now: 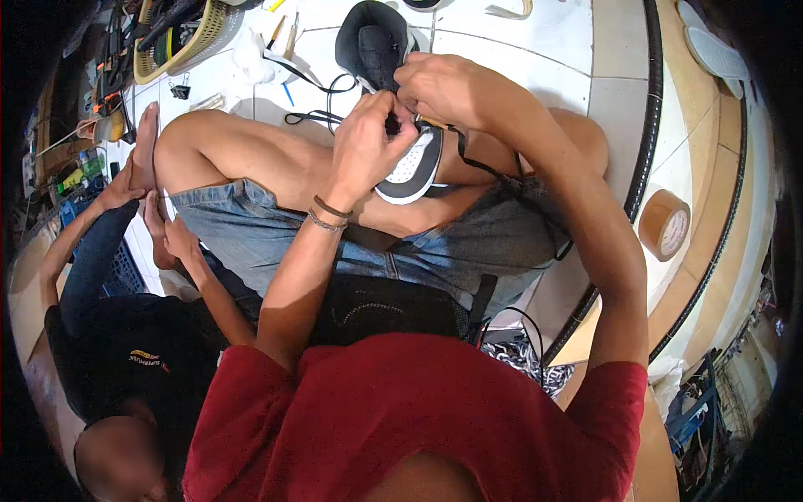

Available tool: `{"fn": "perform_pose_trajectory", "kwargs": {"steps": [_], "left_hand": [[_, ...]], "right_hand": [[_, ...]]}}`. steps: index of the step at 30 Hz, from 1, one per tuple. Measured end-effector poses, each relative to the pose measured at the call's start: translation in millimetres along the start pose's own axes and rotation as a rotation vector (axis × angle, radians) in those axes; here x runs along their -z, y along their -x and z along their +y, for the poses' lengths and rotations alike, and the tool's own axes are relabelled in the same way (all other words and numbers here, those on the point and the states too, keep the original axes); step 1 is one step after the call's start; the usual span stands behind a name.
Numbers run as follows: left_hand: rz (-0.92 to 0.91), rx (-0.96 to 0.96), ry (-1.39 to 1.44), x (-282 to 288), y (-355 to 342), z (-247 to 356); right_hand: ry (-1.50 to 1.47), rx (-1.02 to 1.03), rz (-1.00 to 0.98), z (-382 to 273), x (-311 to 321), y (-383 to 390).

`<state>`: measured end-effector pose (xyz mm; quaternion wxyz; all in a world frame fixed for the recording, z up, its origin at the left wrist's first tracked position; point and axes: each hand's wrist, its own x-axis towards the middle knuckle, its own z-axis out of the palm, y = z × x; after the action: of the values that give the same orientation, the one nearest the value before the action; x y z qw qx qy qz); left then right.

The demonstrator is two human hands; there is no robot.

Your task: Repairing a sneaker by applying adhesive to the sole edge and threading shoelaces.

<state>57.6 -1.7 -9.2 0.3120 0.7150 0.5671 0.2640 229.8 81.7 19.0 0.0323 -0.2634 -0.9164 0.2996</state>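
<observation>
A black-and-white sneaker (412,170) rests between my bent legs, its white perforated toe nearest me and its dark padded opening away from me. Both hands meet over its lacing area. My left hand (365,142) is closed in a pinch at the front of the lacing. From the other side, my right hand (439,88) bends over the sneaker, fingers pinched at its edge. A black shoelace (475,161) runs from the sneaker over my right leg, with another length looping on the tiles to the left. My fingers mostly cover the bit of lace they grip.
At left, a person in a black shirt (142,356) sits close, hands near their feet. A yellow basket (177,52) of tools, a binder clip (179,89) and pens lie beyond. To the right are a brown tape roll (664,225), a black-edged step (651,109) and a pale shoe (717,52).
</observation>
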Motion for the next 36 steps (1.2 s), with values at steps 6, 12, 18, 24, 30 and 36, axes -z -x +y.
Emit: {"fn": "perform_pose_trajectory", "kwargs": {"steps": [6, 12, 18, 24, 30, 36], "left_hand": [[-0.002, 0.074, -0.059, 0.0, -1.9, -1.1], [-0.144, 0.164, 0.287, 14.5, -7.3, -4.9], [-0.24, -0.059, 0.226, 17.0, -14.9, -10.2], [-0.189, -0.004, 0.3, 10.7, -14.8, -11.5], [-0.075, 0.03, 0.201, 4.0, -11.8, 3.0], [-0.056, 0.11, 0.147, 4.0, -11.2, 8.3]], "right_hand": [[0.013, 0.086, 0.031, 5.1, 3.2, 7.5], [-0.035, 0.069, 0.139, 5.4, 4.4, 15.7], [-0.021, 0.012, 0.092, 1.5, 7.1, 18.8], [-0.006, -0.046, 0.024, 1.7, 3.9, 10.3], [0.045, -0.077, -0.067, -3.1, 8.8, 3.0], [0.087, -0.047, -0.088, 1.9, 0.9, -0.2]]}}
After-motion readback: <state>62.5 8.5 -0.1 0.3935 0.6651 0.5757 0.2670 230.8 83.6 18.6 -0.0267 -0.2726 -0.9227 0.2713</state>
